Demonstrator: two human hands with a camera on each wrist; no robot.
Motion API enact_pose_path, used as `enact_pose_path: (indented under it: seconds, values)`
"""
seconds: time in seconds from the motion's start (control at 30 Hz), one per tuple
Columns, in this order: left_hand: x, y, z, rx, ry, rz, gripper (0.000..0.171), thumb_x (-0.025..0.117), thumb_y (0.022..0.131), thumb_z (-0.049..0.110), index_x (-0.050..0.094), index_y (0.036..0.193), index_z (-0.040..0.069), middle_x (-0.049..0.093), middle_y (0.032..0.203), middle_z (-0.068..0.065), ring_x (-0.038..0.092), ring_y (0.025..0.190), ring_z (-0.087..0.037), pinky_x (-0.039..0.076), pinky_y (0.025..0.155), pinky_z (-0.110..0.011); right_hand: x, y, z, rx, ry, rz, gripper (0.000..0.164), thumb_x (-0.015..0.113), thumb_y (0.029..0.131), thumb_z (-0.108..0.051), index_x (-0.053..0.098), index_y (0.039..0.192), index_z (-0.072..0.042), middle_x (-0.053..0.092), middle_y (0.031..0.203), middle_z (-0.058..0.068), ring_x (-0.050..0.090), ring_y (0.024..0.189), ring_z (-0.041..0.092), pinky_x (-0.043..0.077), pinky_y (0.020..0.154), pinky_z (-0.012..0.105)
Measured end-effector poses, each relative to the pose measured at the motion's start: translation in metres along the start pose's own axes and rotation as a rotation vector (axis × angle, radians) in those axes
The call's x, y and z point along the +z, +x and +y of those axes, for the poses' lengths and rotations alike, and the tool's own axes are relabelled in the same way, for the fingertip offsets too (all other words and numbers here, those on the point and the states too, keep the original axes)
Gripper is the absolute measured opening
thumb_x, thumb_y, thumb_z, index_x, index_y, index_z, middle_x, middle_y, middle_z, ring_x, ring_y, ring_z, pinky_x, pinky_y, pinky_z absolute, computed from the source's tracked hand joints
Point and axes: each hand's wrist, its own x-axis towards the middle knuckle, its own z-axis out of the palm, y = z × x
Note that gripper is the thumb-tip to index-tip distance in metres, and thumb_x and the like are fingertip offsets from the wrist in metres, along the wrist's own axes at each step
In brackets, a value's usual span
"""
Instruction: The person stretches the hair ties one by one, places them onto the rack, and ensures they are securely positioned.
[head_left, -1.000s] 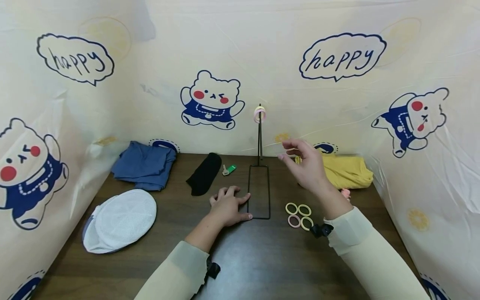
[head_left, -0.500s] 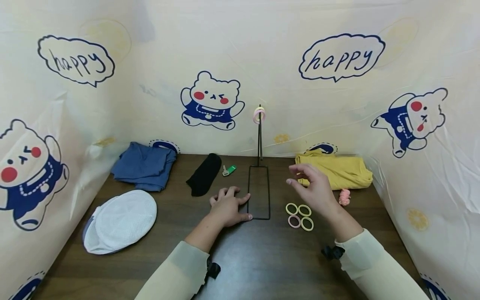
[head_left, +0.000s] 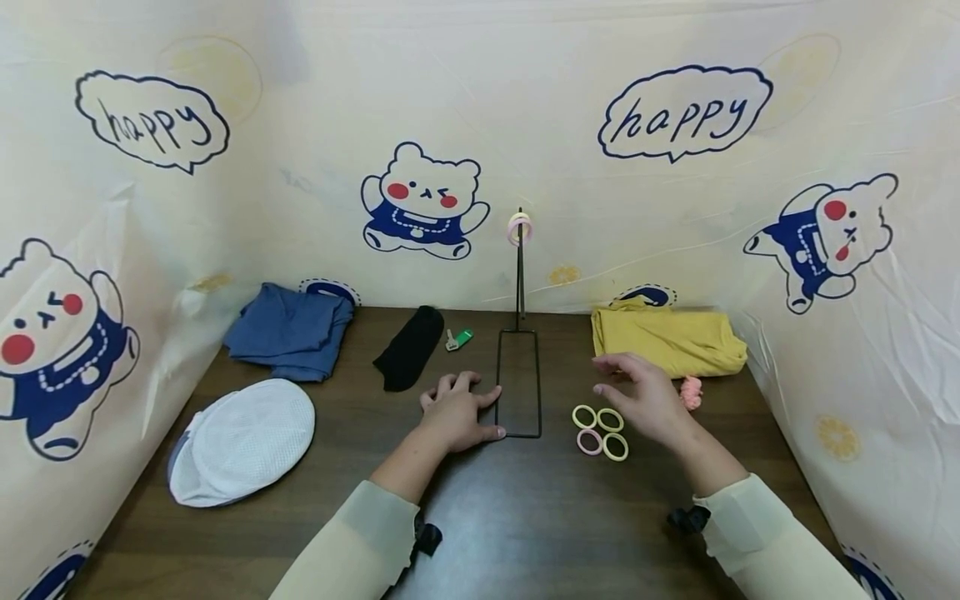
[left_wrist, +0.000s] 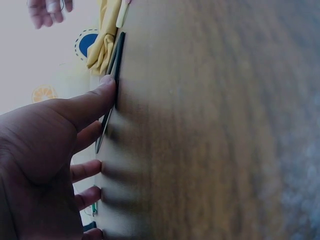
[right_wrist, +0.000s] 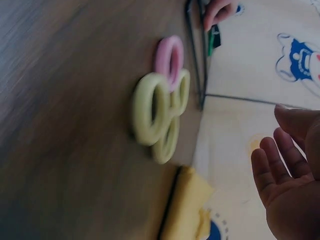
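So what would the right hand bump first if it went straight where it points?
Probably the stand's upright post: the right hand points roughly that way, but depth is unclear, so it might miss.

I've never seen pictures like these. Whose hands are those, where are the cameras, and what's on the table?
No machine here: a person uses two bare hands. One camera on the head looks down; one on each wrist makes the sideways pictures. The left hand touches a black wire stand, which has rings near its top. The right hand holds nothing, near one pink ring and three yellow rings. On the table also lie blue cloth, yellow cloth, black cloth, a flat white thing, a key with a green tag, and a pink bundle.
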Motion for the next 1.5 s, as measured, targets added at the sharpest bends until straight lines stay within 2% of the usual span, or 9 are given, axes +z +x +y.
enact_pose_path:
  seconds: [0.23, 0.5, 0.7, 1.03, 1.33, 1.5]
  values:
    - [-0.003, -0.001, 0.002, 0.001, -0.001, -0.003, 0.077, 0.073, 0.088, 0.065, 0.045, 0.156, 0.042, 0.028, 0.166, -0.003, 0.024, 0.147, -0.042, 0.021, 0.107, -0.070, -0.006, -0.010, 0.030, 0.100, -0.080, -0.143, 0.041, 0.078, 0.086, 0.005, 0.071, 0.126, -0.005, 0.072, 0.121, 0.011, 0.069, 0.104, 0.037, 0.055, 0.088, 0.053]
    - [-0.002, -0.001, 0.001, -0.001, -0.003, -0.003, 0.077, 0.074, 0.088, 0.064, 0.045, 0.156, 0.042, 0.028, 0.166, -0.003, 0.024, 0.147, -0.041, 0.021, 0.107, -0.070, -0.009, -0.020, 0.044, 0.156, -0.100, -0.305, 0.047, 0.077, 0.082, 0.006, 0.070, 0.128, -0.005, 0.071, 0.124, 0.009, 0.064, 0.118, 0.033, 0.050, 0.097, 0.055]
    - [0.000, 0.000, 0.001, 0.001, 0.001, -0.009, 0.078, 0.072, 0.088, 0.066, 0.043, 0.156, 0.043, 0.027, 0.166, -0.002, 0.023, 0.147, -0.041, 0.020, 0.108, -0.070, -0.011, -0.024, 0.049, 0.181, -0.112, -0.383, 0.052, 0.081, 0.080, 0.004, 0.070, 0.130, -0.005, 0.071, 0.126, 0.007, 0.060, 0.123, 0.031, 0.046, 0.101, 0.055]
    - [-0.001, 0.000, 0.001, -0.011, 0.010, -0.011, 0.078, 0.072, 0.088, 0.067, 0.042, 0.156, 0.044, 0.027, 0.166, -0.001, 0.023, 0.147, -0.040, 0.020, 0.108, -0.070, -0.012, -0.021, 0.051, 0.169, -0.148, -0.436, 0.054, 0.088, 0.078, -0.004, 0.071, 0.129, -0.009, 0.071, 0.126, 0.007, 0.060, 0.121, 0.033, 0.045, 0.101, 0.055]
    - [0.001, -0.001, 0.001, -0.017, 0.017, -0.003, 0.078, 0.072, 0.087, 0.067, 0.042, 0.156, 0.045, 0.027, 0.166, -0.001, 0.023, 0.147, -0.040, 0.020, 0.108, -0.070, -0.007, -0.019, 0.053, 0.122, -0.182, -0.439, 0.040, 0.085, 0.079, -0.003, 0.078, 0.116, -0.015, 0.074, 0.113, -0.003, 0.066, 0.107, 0.022, 0.050, 0.093, 0.047]
    - [0.001, 0.000, 0.000, -0.015, 0.015, -0.009, 0.078, 0.072, 0.088, 0.067, 0.042, 0.156, 0.045, 0.027, 0.166, -0.001, 0.023, 0.147, -0.040, 0.020, 0.108, -0.070, -0.006, -0.018, 0.055, 0.123, -0.200, -0.420, 0.032, 0.083, 0.081, -0.004, 0.078, 0.111, -0.015, 0.075, 0.108, -0.003, 0.068, 0.103, 0.020, 0.052, 0.089, 0.046]
